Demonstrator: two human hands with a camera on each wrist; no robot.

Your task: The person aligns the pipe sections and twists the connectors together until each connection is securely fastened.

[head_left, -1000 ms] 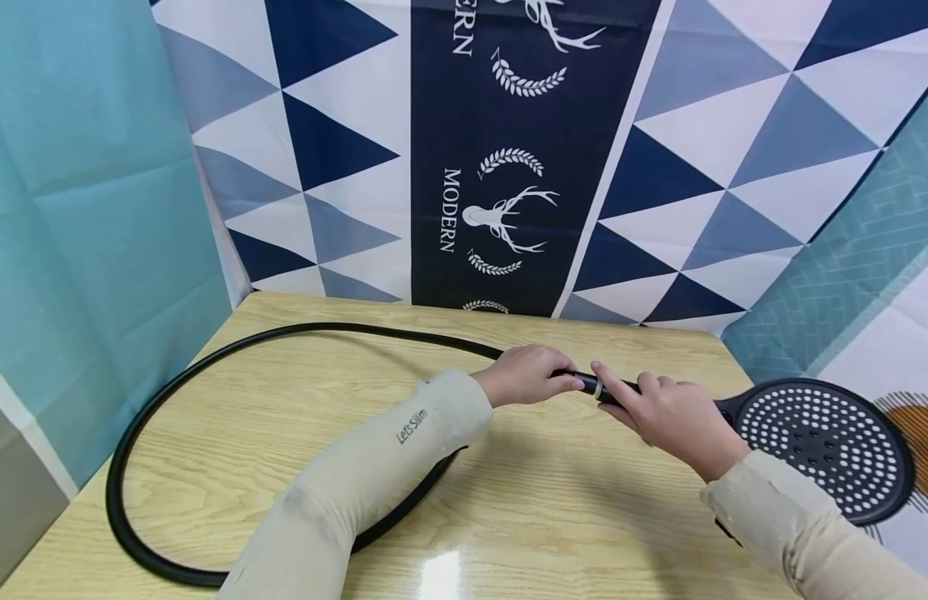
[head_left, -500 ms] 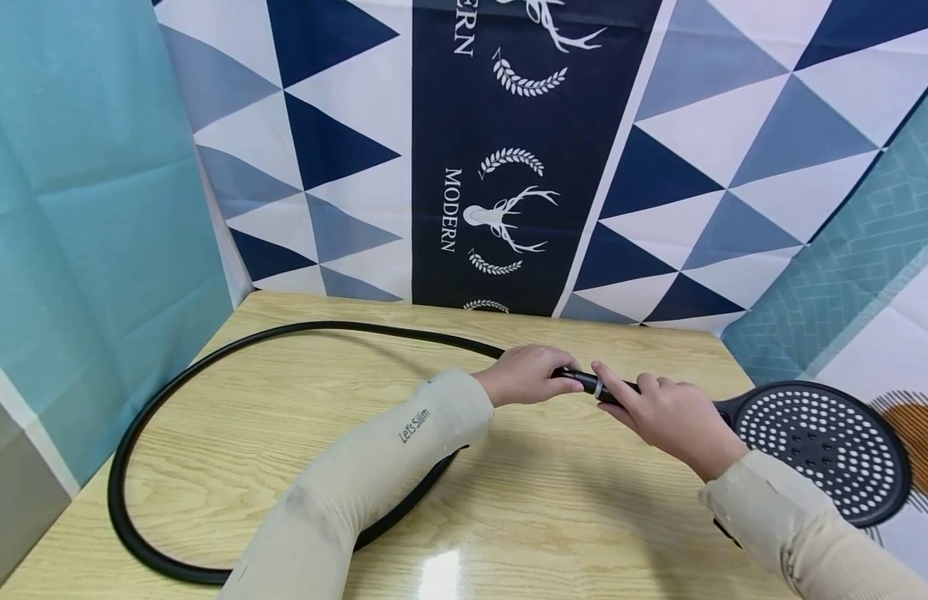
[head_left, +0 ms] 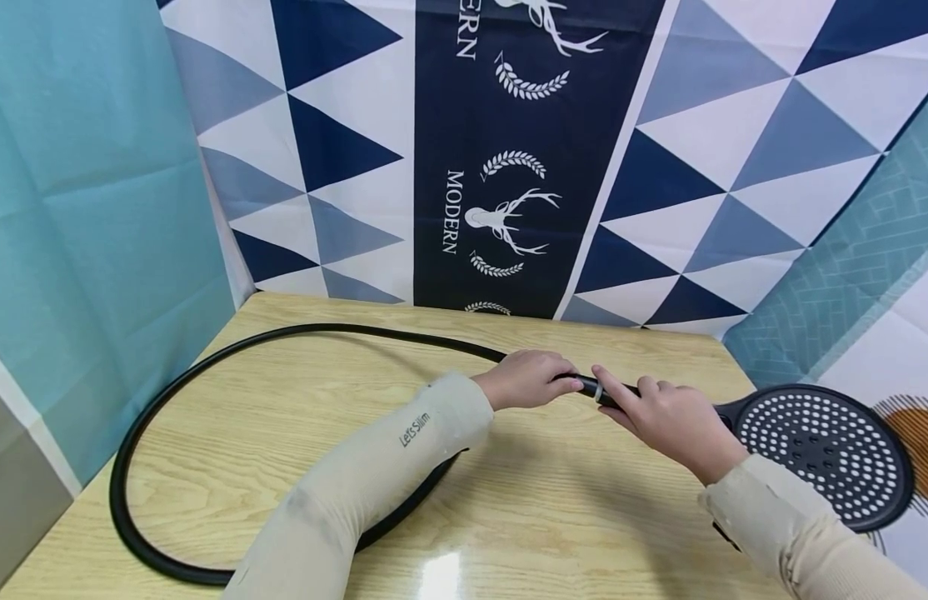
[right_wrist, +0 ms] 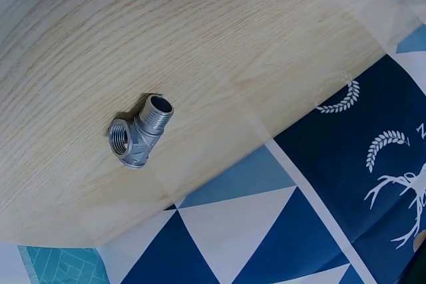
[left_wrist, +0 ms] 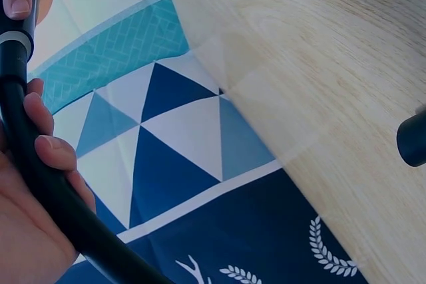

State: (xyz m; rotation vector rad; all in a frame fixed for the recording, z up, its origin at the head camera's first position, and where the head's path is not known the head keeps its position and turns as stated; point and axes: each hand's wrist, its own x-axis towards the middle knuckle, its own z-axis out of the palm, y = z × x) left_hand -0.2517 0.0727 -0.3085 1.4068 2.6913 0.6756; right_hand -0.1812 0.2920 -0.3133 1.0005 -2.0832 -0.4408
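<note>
A black shower head (head_left: 824, 454) with a perforated round face extends to the right in the head view. My right hand (head_left: 670, 421) grips its handle, with the index finger stretched along the joint. Just left of that, my left hand (head_left: 526, 379) holds the end of a black shower hose (head_left: 344, 327). In the left wrist view, the fingers of the left hand (left_wrist: 33, 227) curl round the hose below a silver ring (left_wrist: 13, 38). Hose and handle meet end to end at this ring; whether they are threaded together I cannot tell.
The hose loops over the wooden table (head_left: 554, 517), passing behind the left sleeve. A metal threaded elbow fitting (right_wrist: 140, 131) lies on the table in the right wrist view. A black tube end (left_wrist: 413, 141) shows at the left wrist view's right edge. Patterned cloth (head_left: 494, 167) hangs behind.
Both hands keep their holds in nearly the same place. The head view has shifted very slightly.
</note>
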